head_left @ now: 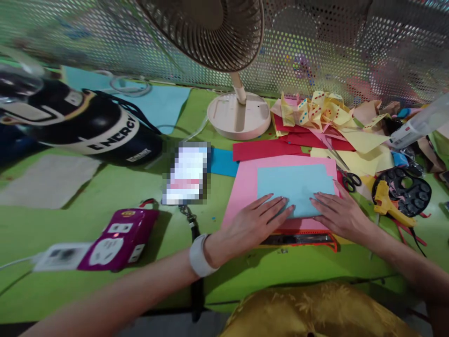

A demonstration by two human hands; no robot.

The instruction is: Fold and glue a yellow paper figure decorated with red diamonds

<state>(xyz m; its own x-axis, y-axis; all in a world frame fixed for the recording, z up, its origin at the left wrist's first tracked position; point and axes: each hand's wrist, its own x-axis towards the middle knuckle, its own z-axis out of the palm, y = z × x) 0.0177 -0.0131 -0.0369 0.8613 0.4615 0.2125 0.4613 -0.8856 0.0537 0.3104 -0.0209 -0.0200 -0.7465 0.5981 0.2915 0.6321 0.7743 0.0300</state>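
A light blue sheet of paper (293, 182) lies on a larger pink sheet (242, 187) in front of me. My left hand (259, 215) rests flat with its fingers over the blue sheet's lower left part. On the lower right part lies my right hand (338, 210), fingers stretched out and slightly apart. Neither hand grips anything. Along the near edge of the pink sheet is a flat dark tool with an orange-red edge (301, 239), partly covered. Scissors (349, 180) with black handles lie just beyond my right hand.
A fan (240, 114) stands at the back. Left are a large black bottle (115, 131), a phone (187, 173) and a purple power strip (119, 238). Right are a yellow glue gun (389, 206), a black palette (417, 192), red strips (263, 149) and yellow paper scraps (322, 112).
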